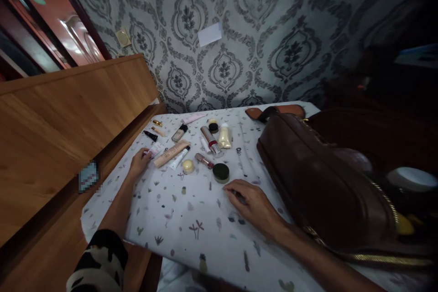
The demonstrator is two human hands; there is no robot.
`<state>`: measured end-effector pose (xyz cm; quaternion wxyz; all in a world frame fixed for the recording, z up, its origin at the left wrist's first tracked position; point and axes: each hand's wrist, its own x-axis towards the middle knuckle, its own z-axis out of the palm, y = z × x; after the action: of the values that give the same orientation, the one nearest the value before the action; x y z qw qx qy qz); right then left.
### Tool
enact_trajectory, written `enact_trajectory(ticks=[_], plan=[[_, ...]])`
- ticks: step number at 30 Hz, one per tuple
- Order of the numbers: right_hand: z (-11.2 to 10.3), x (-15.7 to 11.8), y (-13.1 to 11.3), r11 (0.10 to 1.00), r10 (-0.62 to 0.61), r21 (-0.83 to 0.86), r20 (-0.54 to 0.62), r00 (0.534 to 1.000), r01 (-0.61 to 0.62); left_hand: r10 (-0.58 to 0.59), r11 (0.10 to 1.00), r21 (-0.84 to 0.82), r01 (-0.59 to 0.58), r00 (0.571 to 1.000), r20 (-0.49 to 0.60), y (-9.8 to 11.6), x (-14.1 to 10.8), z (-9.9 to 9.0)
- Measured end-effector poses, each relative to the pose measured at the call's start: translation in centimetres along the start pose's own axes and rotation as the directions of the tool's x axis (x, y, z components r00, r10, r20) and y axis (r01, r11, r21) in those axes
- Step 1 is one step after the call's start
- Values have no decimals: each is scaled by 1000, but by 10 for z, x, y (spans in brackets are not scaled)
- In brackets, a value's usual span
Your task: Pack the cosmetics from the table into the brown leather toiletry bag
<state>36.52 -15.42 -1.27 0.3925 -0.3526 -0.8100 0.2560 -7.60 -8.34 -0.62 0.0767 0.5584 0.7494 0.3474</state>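
At the left side of the cloth, my left hand [139, 163] has its fingertips closed on the end of a small pink-and-white tube [155, 149]. My right hand [252, 201] rests on the cloth with curled fingers; anything within them is hidden in shadow. Just beyond its fingertips stands a round jar with a dark green lid [221, 172]. Between the hands lie a long beige tube [172, 153], a slim white tube [179, 158], a small yellow jar [188, 166] and a pinkish lip gloss [204, 161].
Farther back are a foundation bottle [179, 133], a silver-and-red cylinder [211, 140], a cream tube [225, 137] and a black mini tube [150, 135]. A large brown leather bag [318, 182] fills the right. A wooden panel [75, 114] borders the left; a patterned wall [224, 70] stands behind.
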Motion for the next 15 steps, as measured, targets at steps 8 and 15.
enact_trajectory(ticks=[8,15], plan=[[1,-2,-1,998,-34,-44,-4,999,34,33,983,180,-18,996,-79,14,-10,4],[3,-6,-11,975,-47,-213,81,996,64,5,953,300,25,995,-99,35,-13,6]])
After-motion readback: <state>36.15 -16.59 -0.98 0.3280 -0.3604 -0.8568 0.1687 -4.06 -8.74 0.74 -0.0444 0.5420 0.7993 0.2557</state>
